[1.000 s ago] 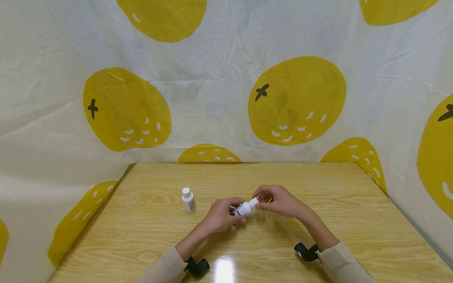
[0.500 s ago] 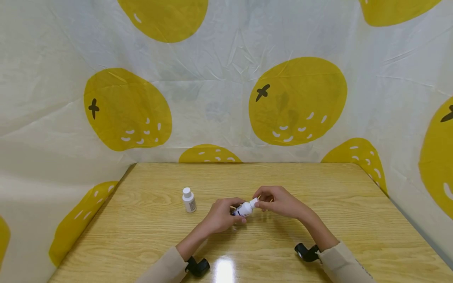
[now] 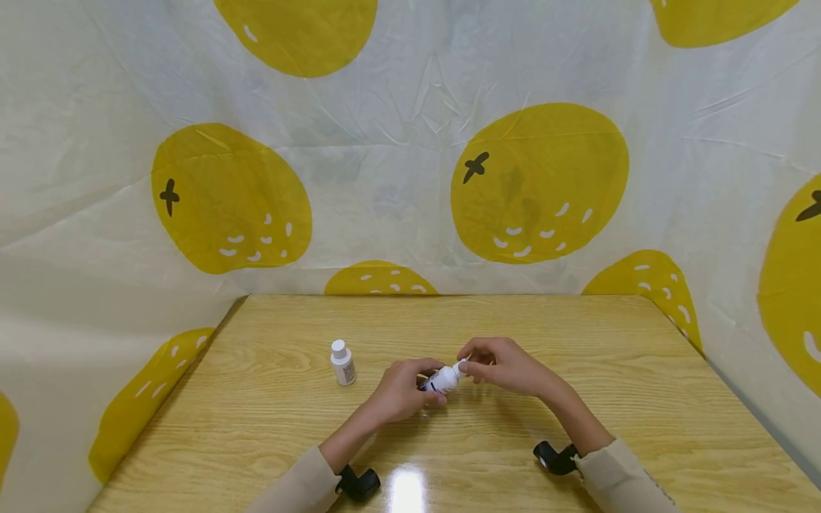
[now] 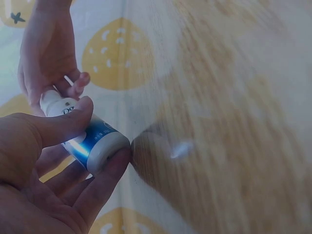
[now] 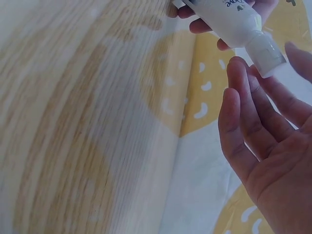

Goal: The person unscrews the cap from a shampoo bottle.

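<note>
My left hand (image 3: 400, 390) grips a small white Dove bottle (image 3: 442, 381) around its lower body. In the left wrist view the bottle's blue label (image 4: 100, 132) and pale base show between thumb and fingers. The bottle lies tilted over the table, its white cap (image 5: 265, 53) pointing up and right. My right hand (image 3: 507, 365) holds the cap between thumb and bent fingers, and the thumb hides much of it in the head view. A second small white bottle (image 3: 343, 368) stands upright with its cap on, left of my left hand.
The wood-grain table (image 3: 288, 434) reaches back to a white cloth (image 3: 385, 206) printed with yellow fruit, which also hangs along both sides. A black wrist camera (image 3: 358, 484) sits under the left cuff, and another black wrist camera (image 3: 554, 456) under the right.
My right thumb and fingers have shifted slightly on the cap, and the thumb now covers more of it. The left hand and the gripped bottle stay in place; the standing bottle has not moved.
</note>
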Demonstrator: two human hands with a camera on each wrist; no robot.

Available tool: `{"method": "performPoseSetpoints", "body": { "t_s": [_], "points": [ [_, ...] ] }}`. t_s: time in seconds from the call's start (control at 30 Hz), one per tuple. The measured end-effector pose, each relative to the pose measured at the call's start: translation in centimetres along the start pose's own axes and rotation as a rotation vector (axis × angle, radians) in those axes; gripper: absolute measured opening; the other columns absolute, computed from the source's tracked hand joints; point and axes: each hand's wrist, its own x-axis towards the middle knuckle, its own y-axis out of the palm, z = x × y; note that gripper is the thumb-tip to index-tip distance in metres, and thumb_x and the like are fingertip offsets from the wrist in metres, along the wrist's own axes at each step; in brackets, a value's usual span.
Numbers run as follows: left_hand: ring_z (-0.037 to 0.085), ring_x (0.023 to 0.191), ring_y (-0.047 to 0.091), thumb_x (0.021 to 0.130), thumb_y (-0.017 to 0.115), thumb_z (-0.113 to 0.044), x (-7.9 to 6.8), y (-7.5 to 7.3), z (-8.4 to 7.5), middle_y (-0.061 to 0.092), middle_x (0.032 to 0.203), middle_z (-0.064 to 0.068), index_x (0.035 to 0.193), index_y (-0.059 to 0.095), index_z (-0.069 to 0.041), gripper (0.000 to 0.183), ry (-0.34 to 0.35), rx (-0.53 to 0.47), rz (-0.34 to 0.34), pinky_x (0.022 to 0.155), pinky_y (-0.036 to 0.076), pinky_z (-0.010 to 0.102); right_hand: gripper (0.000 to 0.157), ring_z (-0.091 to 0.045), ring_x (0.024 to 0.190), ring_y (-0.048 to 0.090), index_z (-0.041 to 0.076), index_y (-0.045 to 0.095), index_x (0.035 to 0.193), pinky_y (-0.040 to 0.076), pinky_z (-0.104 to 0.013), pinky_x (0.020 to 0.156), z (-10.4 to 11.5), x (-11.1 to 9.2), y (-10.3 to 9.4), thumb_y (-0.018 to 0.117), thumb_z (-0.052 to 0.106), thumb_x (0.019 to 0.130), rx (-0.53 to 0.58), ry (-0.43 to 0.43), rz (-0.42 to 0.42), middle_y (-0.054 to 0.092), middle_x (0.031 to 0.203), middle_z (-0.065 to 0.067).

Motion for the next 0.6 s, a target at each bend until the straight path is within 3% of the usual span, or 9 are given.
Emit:
{"method": "performPoseSetpoints", "body": {
  "t_s": [0.17,0.47,0.6],
  "points": [
    [0.024,0.1,0.076,0.085,0.086,-0.017,-0.07,-0.02,-0.04,0.077,0.116,0.009,0.126,0.073,-0.015,0.043,-0.006,-0.003,0.005,0.081,0.062,0.033,0.025,-0.031,0.082,0.071,0.006,0.071,0.114,0.061,-0.04,0.071,0.01,-0.04,-0.03,0.065,0.028,0.103,-0.002,0.01,0.001,0.074,0.099,-0.016],
    [0.024,0.101,0.076,0.085,0.086,-0.017,-0.07,0.03,-0.02,0.077,0.117,0.01,0.127,0.072,-0.014,0.044,-0.014,-0.002,0.001,0.083,0.062,0.035,0.02,-0.031,0.082,0.071,0.006,0.07,0.114,0.057,-0.024,0.071,0.01,-0.07,-0.13,0.071,0.018,0.099,-0.004,-0.04,0.002,0.074,0.097,-0.016],
    [0.022,0.1,0.076,0.086,0.086,-0.017,-0.12,0.05,-0.08,0.077,0.116,0.008,0.127,0.072,-0.015,0.044,-0.012,0.008,0.0,0.082,0.062,0.033,0.021,-0.027,0.082,0.07,0.007,0.07,0.114,0.058,-0.024,0.072,0.02,-0.05,-0.11,0.073,0.017,0.097,-0.011,-0.05,-0.003,0.073,0.095,-0.01]
  ]
}}
